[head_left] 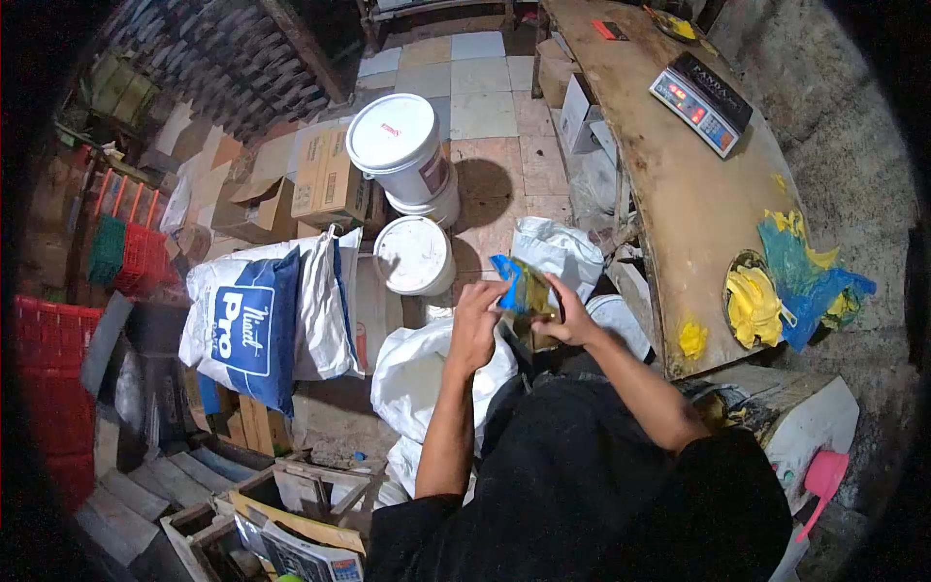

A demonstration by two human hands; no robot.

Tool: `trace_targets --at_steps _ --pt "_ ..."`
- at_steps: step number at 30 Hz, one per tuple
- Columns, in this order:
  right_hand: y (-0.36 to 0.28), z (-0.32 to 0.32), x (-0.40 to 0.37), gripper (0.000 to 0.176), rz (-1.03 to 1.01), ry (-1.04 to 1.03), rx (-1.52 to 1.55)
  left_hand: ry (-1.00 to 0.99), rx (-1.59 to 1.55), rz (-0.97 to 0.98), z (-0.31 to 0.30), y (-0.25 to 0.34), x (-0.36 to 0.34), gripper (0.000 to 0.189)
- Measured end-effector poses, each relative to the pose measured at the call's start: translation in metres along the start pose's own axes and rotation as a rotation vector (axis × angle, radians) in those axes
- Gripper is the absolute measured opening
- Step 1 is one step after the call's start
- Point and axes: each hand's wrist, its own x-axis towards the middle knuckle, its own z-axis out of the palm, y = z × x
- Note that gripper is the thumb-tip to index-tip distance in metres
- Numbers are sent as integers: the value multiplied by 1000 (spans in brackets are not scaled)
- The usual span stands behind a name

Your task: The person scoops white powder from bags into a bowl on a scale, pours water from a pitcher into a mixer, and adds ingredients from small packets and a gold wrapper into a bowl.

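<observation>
A small packet (pixel 529 291) with a blue top edge and a yellow-olive body is held up in front of me. My left hand (pixel 475 325) is closed at its blue edge, fingers pinching near the top. My right hand (pixel 570 315) grips the packet's other side, thumb and fingers round it. What is inside the packet cannot be made out. Just below my hands lies an open white sack (pixel 412 373) with pale contents, and beyond them another white sack (pixel 561 247).
White lidded buckets (pixel 395 136) stand ahead, with a blue-and-white sack (pixel 242 325) and cardboard boxes (pixel 328 175) to the left. On the right, a wooden table (pixel 669 223) holds a scale (pixel 700 102), a plate of yellow stuff (pixel 752 306) and blue plastic (pixel 795 281).
</observation>
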Motion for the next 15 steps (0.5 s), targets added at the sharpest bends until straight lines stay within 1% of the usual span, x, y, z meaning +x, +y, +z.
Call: trace_targets --at_steps 2,3,5,6,7,9,10,11,12,14,15 --pt "-6 -13 27 84 -55 -33 -76 -63 125 -5 2 8 17 32" --pt "3 -14 34 83 -97 35 -91 -138 129 -93 1 13 28 39" --pt "13 -23 56 85 -123 20 -231 -196 214 -53 8 -4 47 40" --pt "7 -26 70 86 -134 12 -303 -224 255 -33 11 -16 58 40" --pt "-3 -29 75 88 -64 9 -361 -298 191 -85 15 -31 70 44" --pt "24 -36 84 89 -21 21 -453 -427 263 -176 36 -68 85 48" --pt "37 -39 92 89 -5 28 -494 -493 305 -220 50 -93 93 50" --pt "34 -40 103 90 11 -12 -451 -585 333 -234 75 -132 97 53" --pt "46 -42 114 85 -38 -10 -483 -640 201 -291 99 -176 103 47" --pt "93 -54 136 77 81 -58 -463 -470 14 -299 115 -209 123 35" --pt "115 -65 152 75 42 -11 -521 -406 -26 -297 120 -220 143 32"
